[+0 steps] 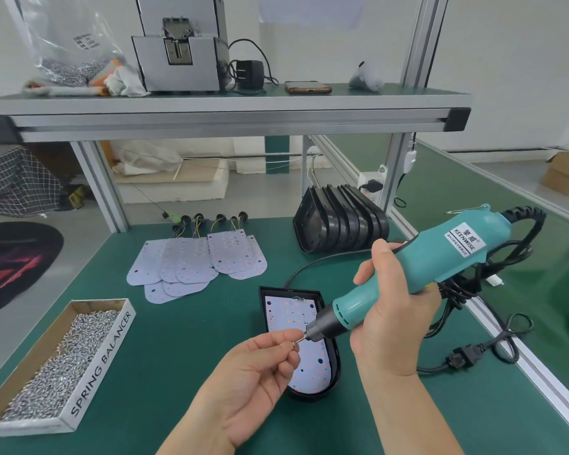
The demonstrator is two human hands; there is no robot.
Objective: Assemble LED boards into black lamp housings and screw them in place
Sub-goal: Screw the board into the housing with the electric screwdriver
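A black lamp housing (335,362) lies on the green mat with a white LED board (288,313) seated inside it. My right hand (391,307) grips a teal electric screwdriver (418,274), held tilted with its bit pointing down-left above the board. My left hand (260,372) pinches a small screw (295,342) between thumb and fingertips, right at the bit's tip. Loose LED boards (197,261) with wired leads lie spread further back. A stack of empty black housings (339,221) stands behind the screwdriver.
A cardboard tray (110,348) marked SPRING BALANCER, full of screws, sits at the front left. The screwdriver's black cable (467,353) coils on the mat to the right, by the aluminium bench rail. An overhead shelf (224,121) carries a machine, bag and phone.
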